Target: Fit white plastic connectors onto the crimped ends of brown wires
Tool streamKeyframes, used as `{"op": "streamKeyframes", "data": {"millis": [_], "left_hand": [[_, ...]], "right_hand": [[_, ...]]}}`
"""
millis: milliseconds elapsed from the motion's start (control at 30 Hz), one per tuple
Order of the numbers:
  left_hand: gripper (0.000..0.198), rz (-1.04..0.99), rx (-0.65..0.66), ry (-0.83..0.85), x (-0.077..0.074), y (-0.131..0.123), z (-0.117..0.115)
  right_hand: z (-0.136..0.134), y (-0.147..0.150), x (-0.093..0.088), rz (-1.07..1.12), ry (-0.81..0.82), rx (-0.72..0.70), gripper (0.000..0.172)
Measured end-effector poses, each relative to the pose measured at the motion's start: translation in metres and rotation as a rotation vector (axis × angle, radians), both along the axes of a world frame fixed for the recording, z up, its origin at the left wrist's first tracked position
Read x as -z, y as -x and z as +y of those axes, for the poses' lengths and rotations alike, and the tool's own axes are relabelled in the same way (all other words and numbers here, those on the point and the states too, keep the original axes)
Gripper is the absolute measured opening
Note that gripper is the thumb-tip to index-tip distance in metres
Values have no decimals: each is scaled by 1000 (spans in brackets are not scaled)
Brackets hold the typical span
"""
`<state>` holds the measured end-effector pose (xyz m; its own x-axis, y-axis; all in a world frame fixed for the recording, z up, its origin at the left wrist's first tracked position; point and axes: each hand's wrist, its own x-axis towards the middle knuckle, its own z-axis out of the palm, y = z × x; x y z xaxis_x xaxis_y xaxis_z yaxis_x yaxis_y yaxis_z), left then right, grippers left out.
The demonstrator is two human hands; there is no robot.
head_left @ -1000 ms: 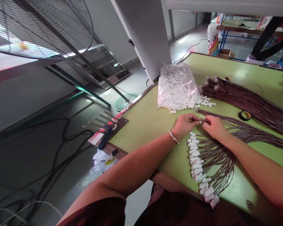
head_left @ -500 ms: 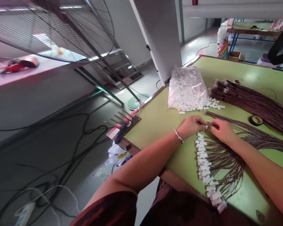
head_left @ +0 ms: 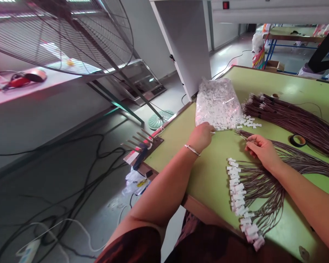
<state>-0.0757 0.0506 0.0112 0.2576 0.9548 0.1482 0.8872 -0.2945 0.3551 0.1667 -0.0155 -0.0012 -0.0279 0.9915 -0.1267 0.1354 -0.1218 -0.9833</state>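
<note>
My left hand (head_left: 203, 135) is closed at the front edge of a clear plastic bag (head_left: 218, 96) full of small white connectors. A white connector (head_left: 213, 132) shows at its fingertips, touching the table. My right hand (head_left: 260, 149) pinches a thin, silver-tipped piece (head_left: 244, 138); whether it is a wire end or a tool I cannot tell. Just beyond that hand lies a bundle of thin brown wires (head_left: 279, 147). Nearer me, white connectors (head_left: 238, 188) fitted on brown wires (head_left: 259, 179) lie in a row.
Loose white connectors (head_left: 253, 124) lie beside the bag. Thicker bundles of brown wires (head_left: 293, 113) and a roll of black tape (head_left: 297, 140) are at the right. Metal prongs (head_left: 137, 140) stick up at the left edge of the green table (head_left: 178, 146). A large fan (head_left: 71, 40) stands left.
My left hand has moved left and away from me, from beside my right hand to the loose connector by the bag. My right hand stays nearly in place, fingers slightly shifted.
</note>
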Motion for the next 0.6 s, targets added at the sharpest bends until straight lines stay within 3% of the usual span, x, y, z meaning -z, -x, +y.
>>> {"op": "streamKeyframes", "data": {"millis": [133,233,433,600], "left_hand": [[18,-61,49,2,1,-4,-1],[14,-227,30,40,-6,-13,-12],[19,-861,107,629,-3,-45,-34],[15,-1164,78,773,9,-58,-35]], "right_hand": [[1,0,2,-66,-76,-13,17],[3,1,2,-105,-126,27,12],[1,6,-6,-147,-128,58,11],[-2,6,-6,-178,-165,64,15]]}}
